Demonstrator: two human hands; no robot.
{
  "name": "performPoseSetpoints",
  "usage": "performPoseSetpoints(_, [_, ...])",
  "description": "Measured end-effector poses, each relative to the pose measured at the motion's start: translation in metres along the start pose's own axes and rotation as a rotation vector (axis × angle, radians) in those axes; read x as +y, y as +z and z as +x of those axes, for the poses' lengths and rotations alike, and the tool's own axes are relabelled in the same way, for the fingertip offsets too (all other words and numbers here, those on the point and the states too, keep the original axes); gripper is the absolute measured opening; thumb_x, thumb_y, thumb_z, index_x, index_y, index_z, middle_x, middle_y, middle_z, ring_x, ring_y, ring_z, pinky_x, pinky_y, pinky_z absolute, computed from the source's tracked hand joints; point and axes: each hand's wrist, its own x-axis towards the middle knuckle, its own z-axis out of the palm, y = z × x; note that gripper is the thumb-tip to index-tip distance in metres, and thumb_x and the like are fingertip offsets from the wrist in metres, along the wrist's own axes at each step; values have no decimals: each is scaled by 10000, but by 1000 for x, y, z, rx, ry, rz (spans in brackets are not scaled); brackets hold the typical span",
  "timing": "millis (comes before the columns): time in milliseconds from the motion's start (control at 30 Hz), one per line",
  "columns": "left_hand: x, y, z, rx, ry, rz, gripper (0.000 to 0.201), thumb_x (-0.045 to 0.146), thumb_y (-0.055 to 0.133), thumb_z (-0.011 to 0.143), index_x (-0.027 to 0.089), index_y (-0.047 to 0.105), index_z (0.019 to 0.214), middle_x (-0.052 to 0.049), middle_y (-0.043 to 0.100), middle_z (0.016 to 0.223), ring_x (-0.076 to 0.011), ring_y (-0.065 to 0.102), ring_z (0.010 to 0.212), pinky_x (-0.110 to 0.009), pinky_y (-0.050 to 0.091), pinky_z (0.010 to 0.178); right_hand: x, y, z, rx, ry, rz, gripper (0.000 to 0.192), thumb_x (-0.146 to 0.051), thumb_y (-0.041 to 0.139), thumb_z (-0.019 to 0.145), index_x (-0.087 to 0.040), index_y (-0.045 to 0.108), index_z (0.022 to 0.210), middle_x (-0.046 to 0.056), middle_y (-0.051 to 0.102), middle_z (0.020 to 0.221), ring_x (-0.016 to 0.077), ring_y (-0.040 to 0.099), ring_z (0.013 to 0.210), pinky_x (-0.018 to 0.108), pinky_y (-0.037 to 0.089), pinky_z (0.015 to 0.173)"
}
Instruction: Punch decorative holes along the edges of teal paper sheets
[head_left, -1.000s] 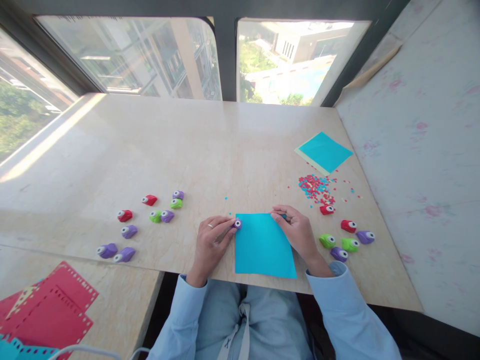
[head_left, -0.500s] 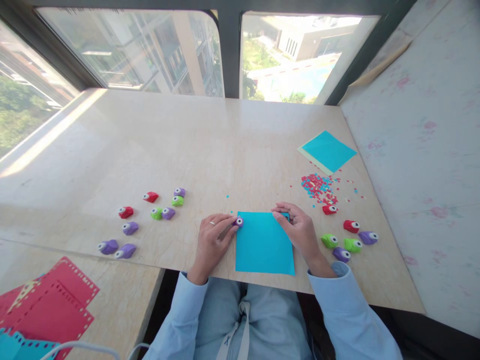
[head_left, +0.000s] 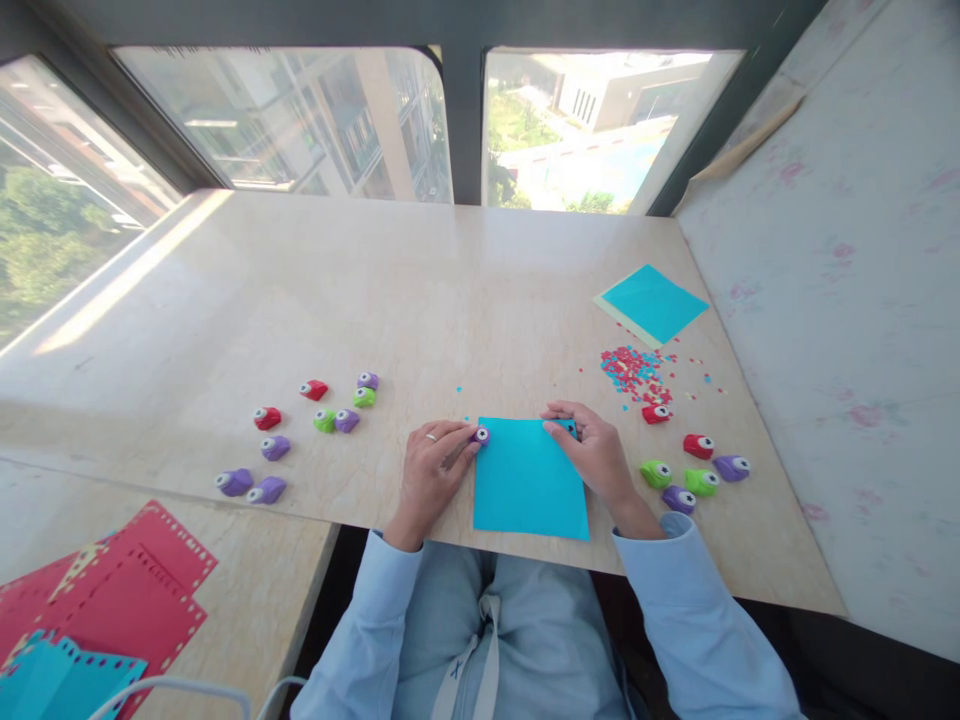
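A square sheet of blue paper (head_left: 531,485) lies at the table's front edge between my hands. My left hand (head_left: 435,470) is closed on a small purple craft punch (head_left: 481,436), which sits at the sheet's upper left edge, its round white end with a dark shape facing up. At the upper right corner, my right hand (head_left: 596,455) pinches the sheet between thumb and fingers. A small dark spot shows at that corner beside the fingers; I cannot tell what it is.
Several red, green and purple punches (head_left: 268,447) lie at left, and several more (head_left: 700,482) at right. Red and blue paper bits (head_left: 634,370) are heaped behind those. Stacked blue paper (head_left: 655,303) lies farther back. Punched red sheets (head_left: 154,600) and a white cable (head_left: 187,685) are at lower left.
The whole view has shifted slightly. Both hands keep nearly the same places on the blue sheet, and the purple punch stays at its left edge.
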Motion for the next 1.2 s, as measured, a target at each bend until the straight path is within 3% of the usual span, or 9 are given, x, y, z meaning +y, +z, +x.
performPoseSetpoints(333, [3,0,0,-4,-36,-21,236,350,637,875,241,693,1077,-69,712,1083,-225,623,1037,-427,467,927,-4,0,2,12,-23,-12,317,-410,646,808,-203,666,1047,85,747,986,237,697,931,386,539,844])
performPoseSetpoints(467, [2,-4,-2,107,-62,-99,239,332,609,884,206,665,1080,-89,684,1106,-214,603,1073,-396,483,932,-1,-1,3,10,-47,-22,313,-405,643,808,-192,662,1037,84,747,970,234,696,916,387,533,834])
performPoseSetpoints(567, [4,-14,1,129,-134,14,214,358,608,864,185,667,974,-89,690,1006,-223,617,970,-388,486,872,1,-1,4,5,-73,-25,302,-396,635,813,-193,659,1036,84,746,963,233,696,914,394,527,846])
performPoseSetpoints(700, [10,-32,16,-49,-399,8,362,499,539,867,185,572,688,-23,620,665,-168,589,648,-298,449,620,3,1,4,12,-90,-1,310,-391,638,803,-190,655,1039,89,746,963,235,697,921,396,528,846])
performPoseSetpoints(867, [9,-33,44,-520,-668,-353,397,553,650,748,175,562,663,-37,649,639,-168,628,582,-270,461,521,4,1,5,14,-122,-1,294,-380,630,801,-194,658,1027,78,744,956,226,695,913,392,524,858])
performPoseSetpoints(1067, [-3,-33,66,-666,-824,-546,432,532,778,622,128,648,704,-70,691,696,-159,656,604,-283,530,583,5,1,7,10,-140,-21,284,-351,619,801,-196,659,1035,76,743,960,229,693,922,393,519,863])
performPoseSetpoints(1200, [-3,-36,76,-781,-875,-556,420,493,811,594,113,688,725,-82,709,703,-178,684,664,-284,552,628,6,0,8,7,-141,-32,274,-344,617,799,-200,663,1028,79,743,970,232,694,924,391,523,852])
